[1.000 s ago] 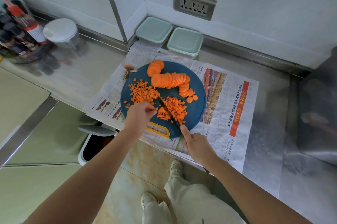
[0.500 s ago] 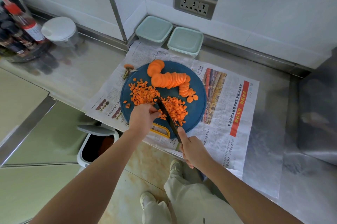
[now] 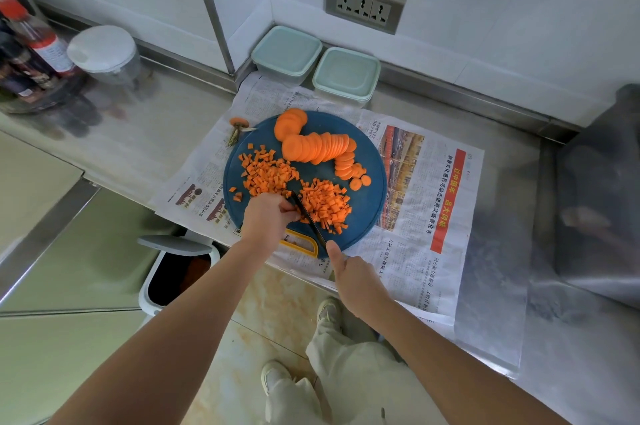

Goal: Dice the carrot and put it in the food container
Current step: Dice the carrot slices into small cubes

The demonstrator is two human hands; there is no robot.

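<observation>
Knife gripped by right hand, thumb laid along spine; blade run 11-to-5 o'clock between diced carrot heaps. Left hand set at blade's 9 o'clock, fingers curled tight; anything pinched beneath not seen. Uncut carrot slices fanned at 1 o'clock from left hand. Lidded food containers at 12 o'clock beyond cutting board. Newspaper spread over steel bench.

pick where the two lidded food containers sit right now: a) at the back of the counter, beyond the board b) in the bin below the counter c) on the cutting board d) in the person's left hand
a: both food containers stand side by side with their lids on, past the far edge of the cutting board, and neither hand is on them.
</observation>
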